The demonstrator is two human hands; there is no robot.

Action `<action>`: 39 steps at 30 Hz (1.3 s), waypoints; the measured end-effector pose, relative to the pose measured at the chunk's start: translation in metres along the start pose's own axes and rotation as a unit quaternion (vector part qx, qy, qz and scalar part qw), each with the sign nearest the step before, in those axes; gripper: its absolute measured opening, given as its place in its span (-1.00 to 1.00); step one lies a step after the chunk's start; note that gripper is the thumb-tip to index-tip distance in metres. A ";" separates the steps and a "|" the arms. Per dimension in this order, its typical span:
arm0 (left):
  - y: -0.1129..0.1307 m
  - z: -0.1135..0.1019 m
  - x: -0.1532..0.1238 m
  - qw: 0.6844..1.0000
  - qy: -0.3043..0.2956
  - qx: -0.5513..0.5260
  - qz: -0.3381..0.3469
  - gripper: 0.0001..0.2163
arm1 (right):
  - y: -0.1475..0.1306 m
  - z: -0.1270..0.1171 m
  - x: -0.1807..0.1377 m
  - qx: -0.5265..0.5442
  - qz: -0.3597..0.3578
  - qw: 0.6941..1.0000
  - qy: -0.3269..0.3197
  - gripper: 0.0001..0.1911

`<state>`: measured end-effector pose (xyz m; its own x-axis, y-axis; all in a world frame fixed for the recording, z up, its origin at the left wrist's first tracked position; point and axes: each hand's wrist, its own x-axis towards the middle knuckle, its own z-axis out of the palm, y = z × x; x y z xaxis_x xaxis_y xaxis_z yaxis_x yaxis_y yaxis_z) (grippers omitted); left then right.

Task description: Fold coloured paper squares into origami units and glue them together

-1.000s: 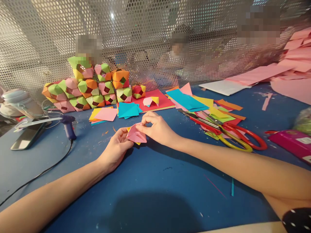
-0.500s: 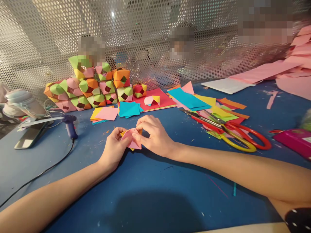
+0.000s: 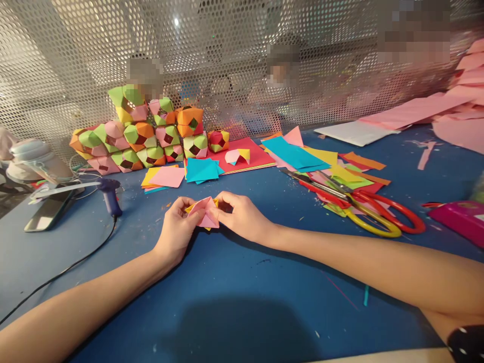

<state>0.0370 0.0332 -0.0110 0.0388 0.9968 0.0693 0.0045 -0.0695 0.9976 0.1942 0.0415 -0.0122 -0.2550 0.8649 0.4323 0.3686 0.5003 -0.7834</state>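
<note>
From my seat at the feed, I see both hands meeting near the middle of the bench [image 3: 242, 302], a little toward its far edge. The left hand [image 3: 177, 233] and the right hand [image 3: 244, 220] each pinch one side of a folded paper piece [image 3: 206, 214], pink on top with yellow showing beneath. The fingers of both are closed on it, and it is lifted just off the blue surface. Behind the hands lie a pink square [image 3: 168, 176] and a fan of blue squares [image 3: 200, 170], with a red sheet [image 3: 257, 155] just beside them carrying a small half-built paper form. Along the far edge toward the left, stacked paper cubes [image 3: 151, 133] in green, orange and pink lean against the perforated screen [image 3: 227, 50]. At the left edge a glue gun [image 3: 109, 194] stands upright, its cord trailing toward the near-left corner, and a phone [image 3: 47, 214] lies flat next to it. To the right of the hands, red-handled scissors [image 3: 393, 214] and yellow-handled scissors [image 3: 368, 225] rest crossed on loose coloured sheets. A magenta box [image 3: 459, 222] sits at the right edge, and pink paper [image 3: 454, 111] is heaped in the far-right corner.
</note>
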 end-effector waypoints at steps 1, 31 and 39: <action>0.000 0.000 0.000 1.000 0.000 -0.002 -0.001 -0.82 | 0.001 0.000 0.000 0.003 -0.007 1.000 0.002 -0.86; 0.006 0.000 -0.006 0.996 -0.068 0.057 -0.022 -0.78 | 0.008 -0.011 0.006 -0.198 -0.207 0.957 0.048 -0.91; 0.007 0.001 -0.007 0.996 -0.076 0.042 -0.020 -0.75 | 0.008 -0.010 0.006 -0.197 -0.209 0.955 0.069 -0.90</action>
<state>0.0373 0.0254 -0.0042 0.1879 0.9820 0.0206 0.0921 -0.0385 0.9950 0.2047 0.0514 -0.0115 -0.3431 0.5691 0.7473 0.5758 0.7560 -0.3114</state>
